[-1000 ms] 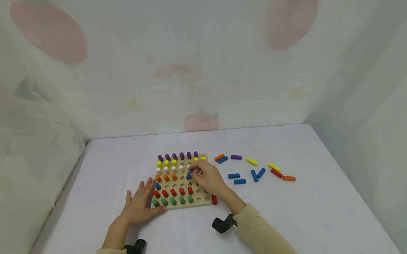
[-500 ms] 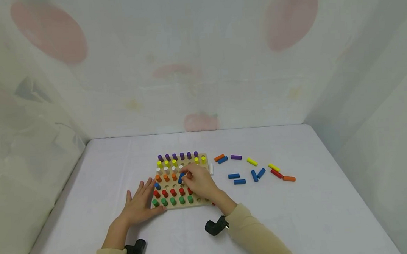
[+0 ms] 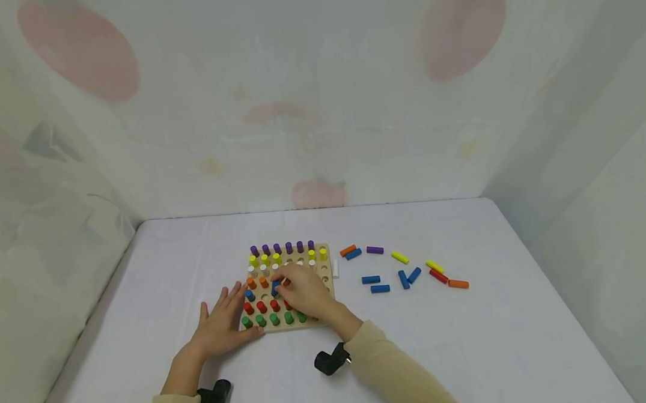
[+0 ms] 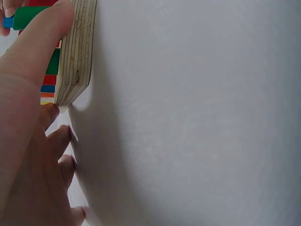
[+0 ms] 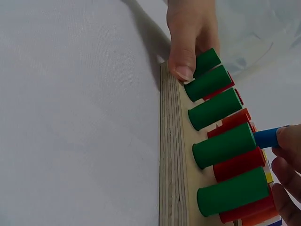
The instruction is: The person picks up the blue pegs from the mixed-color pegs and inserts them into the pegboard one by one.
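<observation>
With the fingers of my right hand [image 3: 305, 291] I am pinching a blue peg [image 3: 275, 288] by its upper end, presumably leaving the lower end free for a hole. In the right wrist view that lower end is hiding behind a green peg [image 5: 223, 145], so I am not managing to tell whether it is touching the board [image 5: 172, 155] below my fingers. My right hand is also covering some pegs and holes beneath it. Left of those fingers, my left hand [image 3: 217, 332] is lying spread along the board's edge, grasping nothing, its thumb resting on the near corner, probably to steady it. Right of my pinching fingers, a white peg [image 3: 335, 269] is lying just beside the board; farther out, loose blue pegs [image 3: 371, 280] are lying on the tabletop [image 3: 470, 339].
</observation>
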`<state>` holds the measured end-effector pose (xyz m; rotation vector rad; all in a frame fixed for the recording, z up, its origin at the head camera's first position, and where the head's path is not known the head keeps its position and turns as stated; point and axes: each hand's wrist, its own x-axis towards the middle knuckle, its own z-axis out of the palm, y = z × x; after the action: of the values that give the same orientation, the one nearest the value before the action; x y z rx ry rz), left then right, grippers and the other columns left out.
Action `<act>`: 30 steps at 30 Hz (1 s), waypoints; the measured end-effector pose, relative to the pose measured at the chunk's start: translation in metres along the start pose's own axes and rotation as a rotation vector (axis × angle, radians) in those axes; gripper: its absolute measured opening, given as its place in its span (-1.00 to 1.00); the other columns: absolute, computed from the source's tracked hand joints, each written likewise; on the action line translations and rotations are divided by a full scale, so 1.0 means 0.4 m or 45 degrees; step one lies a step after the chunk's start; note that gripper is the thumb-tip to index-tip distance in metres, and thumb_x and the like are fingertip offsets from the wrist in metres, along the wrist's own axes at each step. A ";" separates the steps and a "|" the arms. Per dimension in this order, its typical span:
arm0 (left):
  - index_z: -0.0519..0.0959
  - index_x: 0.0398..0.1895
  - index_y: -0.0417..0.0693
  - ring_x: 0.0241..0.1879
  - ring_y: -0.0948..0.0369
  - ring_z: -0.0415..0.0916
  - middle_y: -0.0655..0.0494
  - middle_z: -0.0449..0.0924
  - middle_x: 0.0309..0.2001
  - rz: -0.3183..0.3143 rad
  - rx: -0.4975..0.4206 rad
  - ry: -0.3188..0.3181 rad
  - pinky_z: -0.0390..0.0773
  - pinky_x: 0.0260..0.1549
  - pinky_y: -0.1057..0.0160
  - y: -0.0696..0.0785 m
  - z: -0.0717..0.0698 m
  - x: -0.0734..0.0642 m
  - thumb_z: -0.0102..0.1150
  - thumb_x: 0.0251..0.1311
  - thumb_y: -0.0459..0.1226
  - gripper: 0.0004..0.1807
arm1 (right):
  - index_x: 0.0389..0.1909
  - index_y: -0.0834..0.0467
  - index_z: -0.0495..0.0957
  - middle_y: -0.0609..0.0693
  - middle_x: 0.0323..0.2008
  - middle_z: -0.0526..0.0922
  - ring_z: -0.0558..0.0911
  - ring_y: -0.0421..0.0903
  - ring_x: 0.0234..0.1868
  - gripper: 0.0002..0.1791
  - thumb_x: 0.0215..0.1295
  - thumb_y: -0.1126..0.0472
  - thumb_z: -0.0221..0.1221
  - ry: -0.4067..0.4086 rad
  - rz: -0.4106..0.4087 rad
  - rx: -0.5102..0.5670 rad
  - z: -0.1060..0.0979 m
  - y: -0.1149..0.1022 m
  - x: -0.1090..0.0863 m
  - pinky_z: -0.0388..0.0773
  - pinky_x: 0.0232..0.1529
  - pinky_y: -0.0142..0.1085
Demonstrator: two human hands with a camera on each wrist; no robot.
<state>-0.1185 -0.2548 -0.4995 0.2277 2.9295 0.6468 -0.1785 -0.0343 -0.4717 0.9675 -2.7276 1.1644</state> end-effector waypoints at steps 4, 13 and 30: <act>0.03 0.43 -0.03 0.39 -0.20 -0.18 -0.09 -0.04 0.43 0.000 -0.005 -0.004 -0.38 0.12 -0.47 0.000 0.000 -0.003 0.23 -0.22 0.33 0.17 | -0.14 0.05 0.58 -0.15 -0.22 0.61 0.48 -0.36 -0.30 -0.81 0.22 0.18 0.18 0.008 -0.049 -0.062 0.009 -0.008 0.005 0.44 -0.28 -0.64; 0.02 0.43 -0.02 0.39 -0.19 -0.18 -0.09 -0.04 0.43 0.014 -0.001 0.016 -0.37 0.12 -0.47 -0.004 0.005 0.000 0.22 -0.21 0.33 0.16 | -0.13 0.02 0.59 -0.20 -0.26 0.59 0.46 -0.35 -0.34 -0.81 0.24 0.15 0.16 -0.037 -0.072 -0.118 0.034 -0.017 0.020 0.38 -0.38 -0.69; 0.01 0.43 -0.01 0.40 -0.18 -0.19 -0.08 -0.05 0.44 -0.005 0.006 -0.005 -0.39 0.13 -0.46 -0.002 0.003 0.000 0.21 -0.22 0.35 0.17 | -0.17 -0.01 0.60 -0.19 -0.23 0.63 0.46 -0.45 -0.41 -0.83 0.20 0.16 0.20 -0.013 -0.037 -0.175 0.063 -0.020 0.031 0.34 -0.49 -0.73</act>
<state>-0.1183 -0.2552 -0.5009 0.2234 2.9276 0.6379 -0.1787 -0.0618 -0.4815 0.9938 -2.7487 0.9557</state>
